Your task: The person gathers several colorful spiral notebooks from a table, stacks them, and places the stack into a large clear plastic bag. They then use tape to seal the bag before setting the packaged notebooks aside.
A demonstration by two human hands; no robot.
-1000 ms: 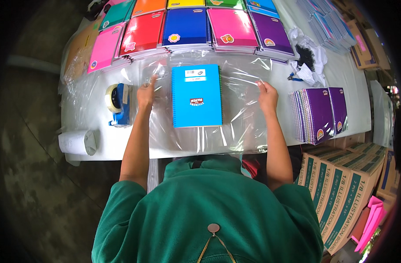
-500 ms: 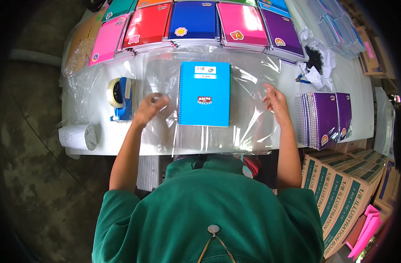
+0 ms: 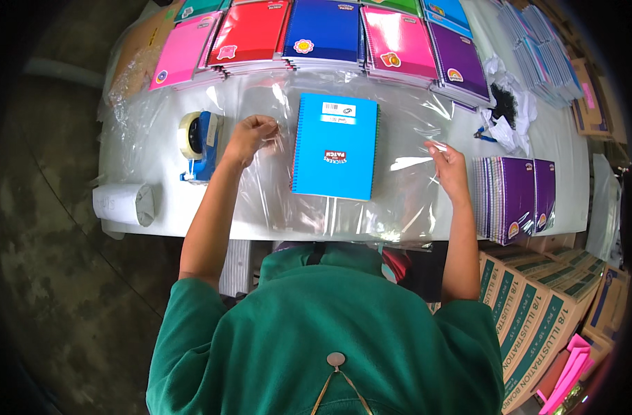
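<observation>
White counter (image 3: 157, 214) carries a tape dispenser (image 3: 198, 142) at nine o'clock. Left hand (image 3: 250, 135), now lifted, pinches the clear plastic sheet (image 3: 399, 200). On it lies a glossy blue spiral notebook (image 3: 335, 146), long axis toward twelve o'clock. Right hand (image 3: 449, 169) pinches the sheet's three o'clock edge, raised since before.

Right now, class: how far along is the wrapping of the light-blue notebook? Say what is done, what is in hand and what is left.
Done: the light-blue spiral notebook lies on the clear plastic sheet. In hand: the left hand and right hand each pinch a side edge of the sheet. Left: the film is not yet folded over the cover, and the blue tape dispenser sits untouched.
</observation>
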